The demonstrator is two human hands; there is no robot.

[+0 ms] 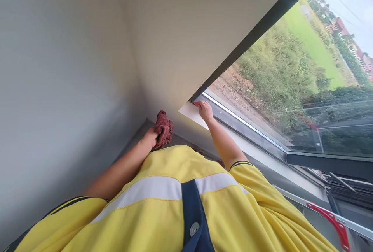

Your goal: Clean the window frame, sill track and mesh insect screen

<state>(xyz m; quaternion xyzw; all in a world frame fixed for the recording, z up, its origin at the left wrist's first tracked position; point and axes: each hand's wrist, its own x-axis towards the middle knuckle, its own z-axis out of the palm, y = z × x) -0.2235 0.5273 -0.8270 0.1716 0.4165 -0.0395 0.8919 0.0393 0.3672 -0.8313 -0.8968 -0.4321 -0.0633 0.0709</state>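
Gripping a maroon cloth (163, 129), left hand (150, 137) shows partly; right hand (205, 111) hides a red tool (196, 103).

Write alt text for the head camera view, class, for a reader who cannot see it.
A person in a yellow shirt presses a small red tool with the right hand into the corner of a window frame, while the left hand grips a dark red cloth. Fields lie beyond the glass.

A crumpled maroon cloth (163, 129) is bunched up; a small red tool (196, 103) touches the window-frame corner.
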